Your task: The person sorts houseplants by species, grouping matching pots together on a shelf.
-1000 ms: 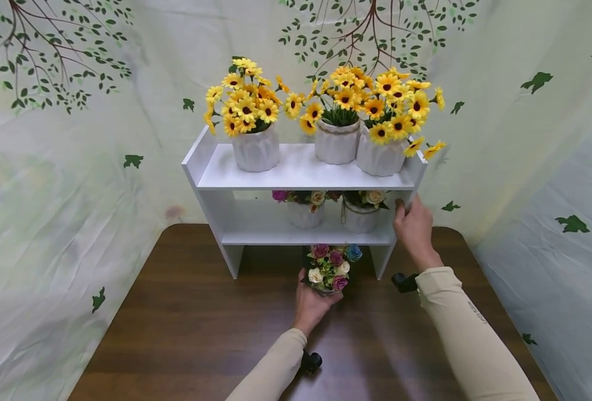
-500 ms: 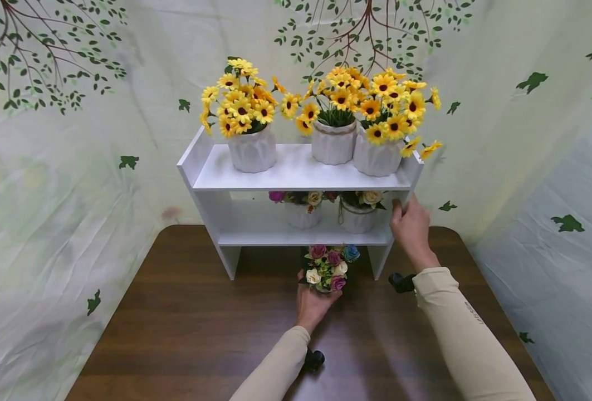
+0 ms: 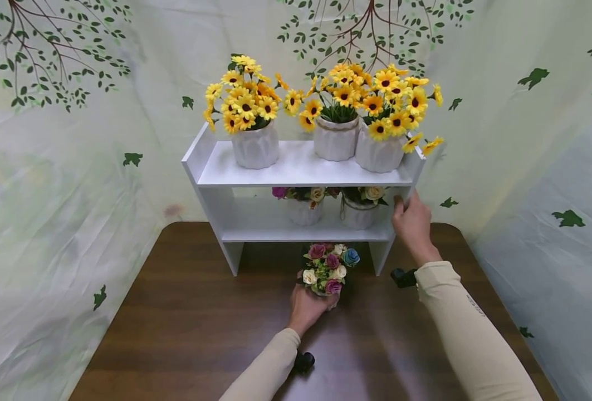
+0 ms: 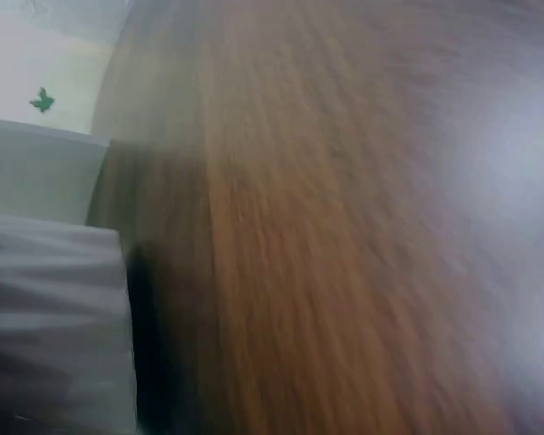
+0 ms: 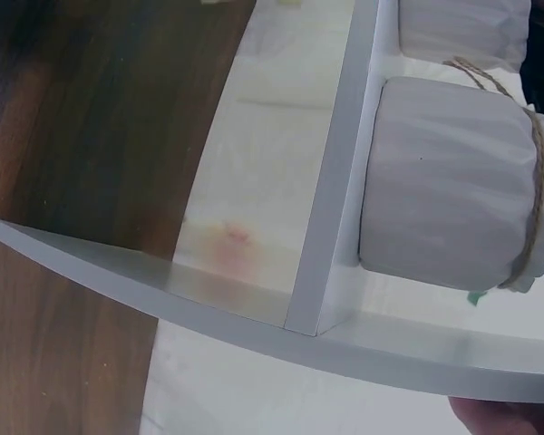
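Just below the lower board of a white two-tier shelf (image 3: 306, 233), my left hand (image 3: 309, 307) grips a pot of mixed roses (image 3: 328, 268) in purple, cream and blue. The hand and blooms hide most of that pot in the head view. Up close in the left wrist view, the pleated white flowerpot (image 4: 54, 326) stands at the left edge. My right hand (image 3: 414, 225) holds the front edge of the shelf's right side panel, thumb toward the inside. A bit of that hand's fingers (image 5: 508, 417) shows at the bottom of the right wrist view.
Pots of yellow daisies (image 3: 255, 146) stand on the top board, one left and two close together right. Two rose pots (image 3: 358, 215) sit on the lower board's right half. The shelf stands at the back of a brown wooden table (image 3: 175, 334), before a leaf-patterned backdrop (image 3: 75, 195).
My left hand has shifted slightly left, and the rose pot has turned or tipped a little, showing more blooms at its back. The right hand keeps its place on the shelf.
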Tool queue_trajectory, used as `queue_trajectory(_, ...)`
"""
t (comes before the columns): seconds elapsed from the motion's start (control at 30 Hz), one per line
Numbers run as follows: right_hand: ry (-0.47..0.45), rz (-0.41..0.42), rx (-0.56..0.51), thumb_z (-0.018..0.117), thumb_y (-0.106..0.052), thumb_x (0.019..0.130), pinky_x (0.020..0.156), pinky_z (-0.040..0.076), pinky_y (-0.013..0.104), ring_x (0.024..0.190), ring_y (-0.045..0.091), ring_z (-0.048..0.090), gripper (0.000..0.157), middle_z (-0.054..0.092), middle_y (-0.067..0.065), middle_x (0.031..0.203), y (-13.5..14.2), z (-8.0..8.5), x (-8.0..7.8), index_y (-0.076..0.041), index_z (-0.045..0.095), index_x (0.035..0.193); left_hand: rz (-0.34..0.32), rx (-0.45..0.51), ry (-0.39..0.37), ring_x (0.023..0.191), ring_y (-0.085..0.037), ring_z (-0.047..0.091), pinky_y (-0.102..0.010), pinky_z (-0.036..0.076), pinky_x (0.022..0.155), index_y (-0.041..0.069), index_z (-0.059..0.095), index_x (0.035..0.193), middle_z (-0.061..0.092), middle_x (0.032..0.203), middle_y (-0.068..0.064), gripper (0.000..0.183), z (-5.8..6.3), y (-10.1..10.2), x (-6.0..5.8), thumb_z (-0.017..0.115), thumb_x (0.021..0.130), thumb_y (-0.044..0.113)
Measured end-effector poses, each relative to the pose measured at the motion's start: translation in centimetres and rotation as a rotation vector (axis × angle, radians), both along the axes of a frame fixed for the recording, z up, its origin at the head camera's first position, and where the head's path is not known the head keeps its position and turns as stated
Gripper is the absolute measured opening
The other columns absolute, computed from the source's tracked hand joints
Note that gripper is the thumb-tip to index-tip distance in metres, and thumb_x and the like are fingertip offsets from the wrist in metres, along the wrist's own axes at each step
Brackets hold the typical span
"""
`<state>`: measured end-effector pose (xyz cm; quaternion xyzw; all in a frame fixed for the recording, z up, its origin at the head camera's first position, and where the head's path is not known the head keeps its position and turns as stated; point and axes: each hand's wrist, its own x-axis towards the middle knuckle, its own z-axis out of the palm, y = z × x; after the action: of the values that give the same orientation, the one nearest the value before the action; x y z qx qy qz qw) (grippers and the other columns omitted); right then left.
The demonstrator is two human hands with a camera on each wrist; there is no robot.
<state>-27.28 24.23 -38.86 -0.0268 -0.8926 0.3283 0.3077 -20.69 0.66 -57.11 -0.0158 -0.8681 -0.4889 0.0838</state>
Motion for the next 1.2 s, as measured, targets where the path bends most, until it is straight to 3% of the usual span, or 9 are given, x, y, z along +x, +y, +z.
queue_trajectory(0.1, 0.001, 0.002, -0.003, 0.05, -0.013, 0.1, 0.079, 0.046, 0.066, 0.091, 0.059, 0.061, 0.028, 0.065, 0.04, 0.098, 0.2, 0.1, 0.0, 0.011, 0.055, 0.113, -0.043, -0.019, 0.01, 0.109, -0.023, 0.069, -0.042, 0.056, 0.092, 0.011, 0.051, 0.133, 0.071, 0.117, -0.007, 0.085, 1.0, -1.0, 0.9, 0.085, 0.066, 0.052)
queue_trajectory(0.3, -0.011, 0.007, -0.008, 0.05, -0.012, 0.099, 0.077, 0.046, 0.065, 0.089, 0.058, 0.061, 0.027, 0.065, 0.039, 0.098, 0.5, 0.0, 0.3, 0.011, 0.055, 0.113, -0.144, -0.159, 0.115, 0.095, -0.019, 0.072, -0.035, 0.058, 0.08, 0.015, 0.065, 0.117, 0.076, 0.103, -0.003, 0.066, 3.7, -4.2, 3.5, 0.085, 0.065, 0.051)
queue_trajectory(0.53, 0.014, 0.017, 0.006, 0.049, -0.011, 0.1, 0.077, 0.045, 0.066, 0.088, 0.059, 0.06, 0.027, 0.064, 0.04, 0.098, 0.4, 0.1, 0.3, 0.012, 0.055, 0.113, -0.166, -0.178, 0.178, 0.097, -0.018, 0.071, -0.033, 0.057, 0.081, 0.014, 0.062, 0.123, 0.075, 0.108, -0.003, 0.074, 7.0, -7.9, 5.9, 0.089, 0.061, 0.044)
queue_trajectory(0.7, 0.033, 0.011, 0.0, 0.051, -0.01, 0.098, 0.078, 0.045, 0.067, 0.09, 0.06, 0.06, 0.026, 0.064, 0.041, 0.097, 0.5, 0.1, 0.1, 0.012, 0.055, 0.11, -0.165, -0.266, 0.372, 0.089, -0.019, 0.073, -0.033, 0.059, 0.072, 0.01, 0.063, 0.118, 0.076, 0.101, -0.005, 0.071, 8.9, -9.6, 5.9, 0.092, 0.059, 0.038)
queue_trajectory(0.8, 0.044, 0.013, 0.009, 0.051, -0.01, 0.098, 0.077, 0.045, 0.067, 0.088, 0.06, 0.06, 0.025, 0.064, 0.041, 0.095, 0.4, 0.0, -0.1, 0.012, 0.055, 0.109, -0.152, -0.28, 0.422, 0.089, -0.021, 0.073, -0.035, 0.059, 0.07, 0.008, 0.062, 0.118, 0.075, 0.101, -0.008, 0.072, 10.0, -10.3, 5.6, 0.092, 0.059, 0.036)
queue_trajectory(1.2, 0.043, 0.03, 0.001, 0.051, -0.01, 0.098, 0.077, 0.044, 0.068, 0.088, 0.061, 0.059, 0.025, 0.064, 0.041, 0.095, 0.3, -0.2, -0.2, 0.012, 0.055, 0.109, -0.05, -0.203, 0.301, 0.102, -0.028, 0.071, -0.048, 0.059, 0.08, 0.005, 0.057, 0.127, 0.072, 0.115, -0.013, 0.076, 13.3, -11.9, 3.5, 0.089, 0.065, 0.034)
